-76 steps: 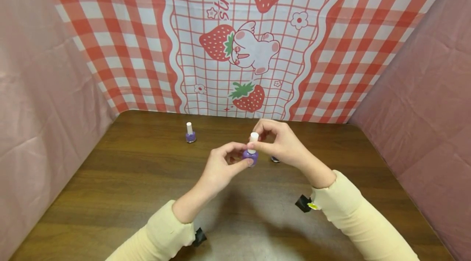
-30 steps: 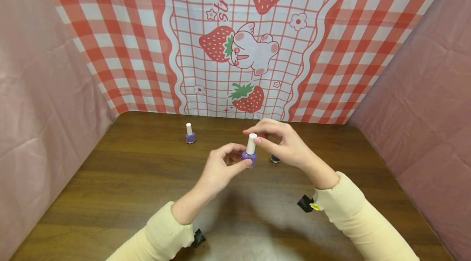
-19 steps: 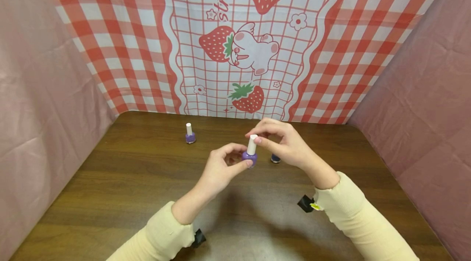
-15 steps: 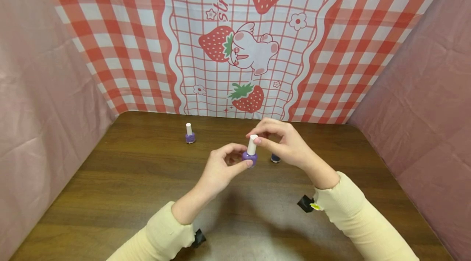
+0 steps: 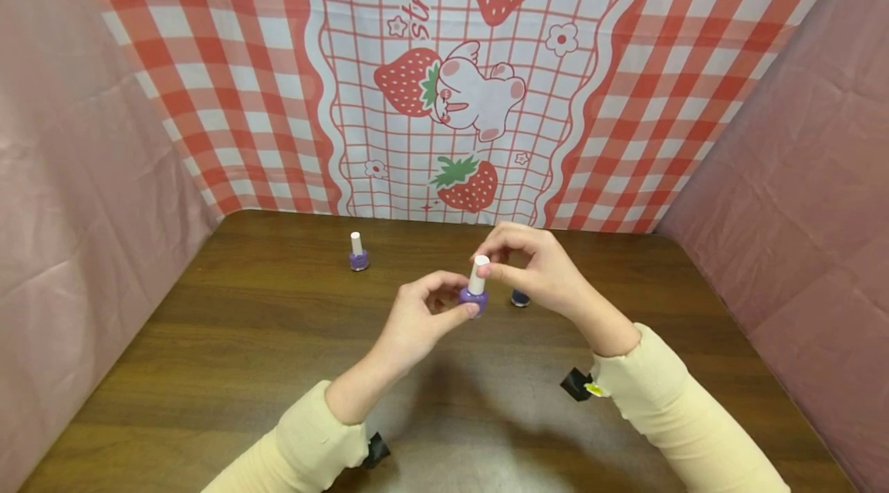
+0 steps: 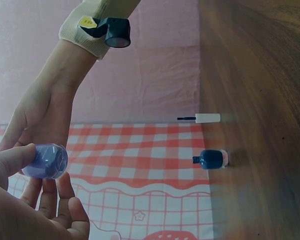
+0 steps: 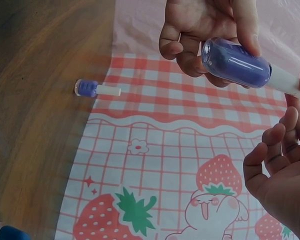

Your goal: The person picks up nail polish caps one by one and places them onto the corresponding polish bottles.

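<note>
My left hand [image 5: 417,315] holds a purple nail polish bottle [image 5: 474,298] above the table, its thumb across the front of the glass. The tall white cap [image 5: 477,277] points up on that bottle, and my right hand [image 5: 542,265] pinches it near its top between thumb and fingers. Seen from the right wrist, the cap [image 7: 284,80] sits against the bottle's shoulder. Beyond the right hand stands an open dark blue nail polish bottle [image 6: 211,159], partly hidden in the head view. Its neck is bare in the left wrist view.
A white cap with a dark brush [image 6: 208,118] stands brush-up on the table beside the blue bottle. Another purple nail polish bottle [image 5: 358,258], capped, stands at the back left. A strawberry-print checked cloth [image 5: 444,192] hangs behind the brown table [image 5: 243,354], with pink cloth on both sides.
My right thumb and fingers have shifted up the white cap, loosened around it, then closed in on it again. The purple bottle has tilted slightly and moved a little right; my left hand keeps its grip.
</note>
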{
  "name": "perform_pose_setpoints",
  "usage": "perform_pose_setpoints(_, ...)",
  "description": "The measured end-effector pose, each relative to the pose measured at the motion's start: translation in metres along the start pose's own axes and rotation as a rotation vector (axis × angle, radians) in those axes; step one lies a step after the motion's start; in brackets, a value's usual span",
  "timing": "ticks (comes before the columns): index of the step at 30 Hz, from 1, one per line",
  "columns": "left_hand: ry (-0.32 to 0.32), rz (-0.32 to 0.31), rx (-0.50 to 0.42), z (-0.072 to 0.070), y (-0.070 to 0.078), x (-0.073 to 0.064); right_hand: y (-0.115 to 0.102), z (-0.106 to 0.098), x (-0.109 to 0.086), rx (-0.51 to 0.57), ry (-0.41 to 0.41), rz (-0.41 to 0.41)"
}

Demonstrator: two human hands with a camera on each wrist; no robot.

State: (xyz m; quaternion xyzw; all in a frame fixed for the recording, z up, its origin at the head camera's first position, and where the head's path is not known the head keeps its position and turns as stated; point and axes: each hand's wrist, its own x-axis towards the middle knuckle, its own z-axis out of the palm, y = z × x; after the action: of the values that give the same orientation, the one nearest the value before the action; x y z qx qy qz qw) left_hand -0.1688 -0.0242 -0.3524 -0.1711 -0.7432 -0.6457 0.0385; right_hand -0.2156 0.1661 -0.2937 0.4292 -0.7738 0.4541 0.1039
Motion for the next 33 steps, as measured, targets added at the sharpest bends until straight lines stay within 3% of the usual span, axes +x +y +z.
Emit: perform_pose_setpoints(33,-0.020,0.030,-0.028,0.0057,0.0026,0.0003,-0.0032,0.0016,-0.0020,0.010,0.010,0.065)
